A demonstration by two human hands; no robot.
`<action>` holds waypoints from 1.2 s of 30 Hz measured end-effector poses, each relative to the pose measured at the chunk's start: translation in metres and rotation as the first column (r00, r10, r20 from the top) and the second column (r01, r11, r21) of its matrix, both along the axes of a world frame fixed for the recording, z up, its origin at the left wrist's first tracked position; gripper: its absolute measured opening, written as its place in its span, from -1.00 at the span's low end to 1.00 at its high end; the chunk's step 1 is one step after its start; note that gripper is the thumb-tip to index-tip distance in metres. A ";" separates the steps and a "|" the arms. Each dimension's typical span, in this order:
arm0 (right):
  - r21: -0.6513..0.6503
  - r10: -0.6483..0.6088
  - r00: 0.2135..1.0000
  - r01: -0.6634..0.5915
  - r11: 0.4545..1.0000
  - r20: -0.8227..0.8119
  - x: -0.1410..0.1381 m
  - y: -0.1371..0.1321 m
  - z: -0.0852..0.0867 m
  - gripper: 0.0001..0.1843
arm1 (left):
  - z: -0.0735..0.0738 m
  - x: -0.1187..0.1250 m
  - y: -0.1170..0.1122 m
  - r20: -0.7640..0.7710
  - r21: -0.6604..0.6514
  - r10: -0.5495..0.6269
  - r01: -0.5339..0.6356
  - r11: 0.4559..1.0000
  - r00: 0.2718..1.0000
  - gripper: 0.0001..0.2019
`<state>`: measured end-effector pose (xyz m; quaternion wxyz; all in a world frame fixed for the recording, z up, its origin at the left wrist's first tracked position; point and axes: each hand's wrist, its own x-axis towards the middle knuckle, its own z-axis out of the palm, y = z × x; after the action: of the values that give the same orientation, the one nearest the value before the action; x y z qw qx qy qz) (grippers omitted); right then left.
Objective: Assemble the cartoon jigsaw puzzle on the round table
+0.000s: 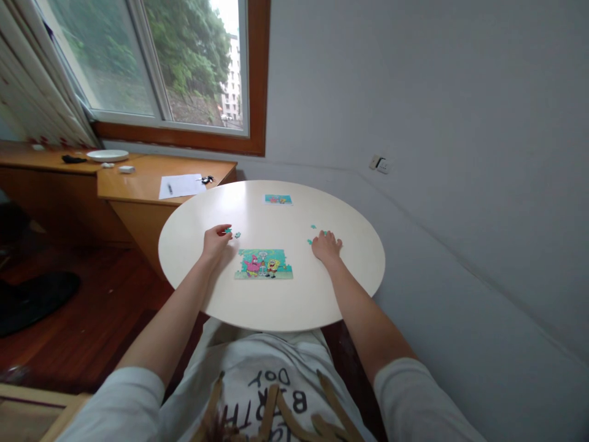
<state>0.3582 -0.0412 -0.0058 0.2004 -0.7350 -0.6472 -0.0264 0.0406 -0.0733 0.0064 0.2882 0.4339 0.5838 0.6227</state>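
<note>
A colourful cartoon jigsaw puzzle [264,264] lies near the front of a round white table [276,307]. My left hand [215,240] rests to its left, fingers pinched on a small teal puzzle piece [227,231], with another loose piece [237,234] just beside it. My right hand [326,247] lies flat on the table to the right of the puzzle, fingers spread over several loose teal pieces [313,228]. A small reference picture card [278,199] sits at the far side of the table.
A wooden desk [138,190] stands behind the table at the left, with a sheet of paper [180,185], keys [207,179] and a white plate [107,155]. A window is above it. A grey wall with a socket [381,163] runs along the right.
</note>
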 end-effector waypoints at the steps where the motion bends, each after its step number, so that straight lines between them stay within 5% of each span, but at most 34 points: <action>1: -0.008 0.013 1.000 -0.013 1.000 0.006 0.000 0.000 0.000 -0.60 | 0.000 0.000 0.000 -0.001 0.002 -0.001 0.001 1.000 1.000 -0.67; 10: 0.030 0.198 0.979 -0.200 0.979 0.049 -0.003 -0.011 0.008 -0.65 | 0.003 0.001 -0.004 -0.002 0.005 -0.040 0.040 0.999 0.999 -0.72; 36: -0.025 0.145 0.983 -0.149 0.989 -0.116 0.005 -0.002 0.001 -0.66 | 0.004 0.003 -0.005 -0.033 -0.017 -0.089 0.088 0.996 0.996 -0.79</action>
<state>0.3631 -0.0431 -0.0047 0.2262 -0.6888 -0.6875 0.0414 0.0433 -0.0786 0.0109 0.3090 0.4676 0.5737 0.5973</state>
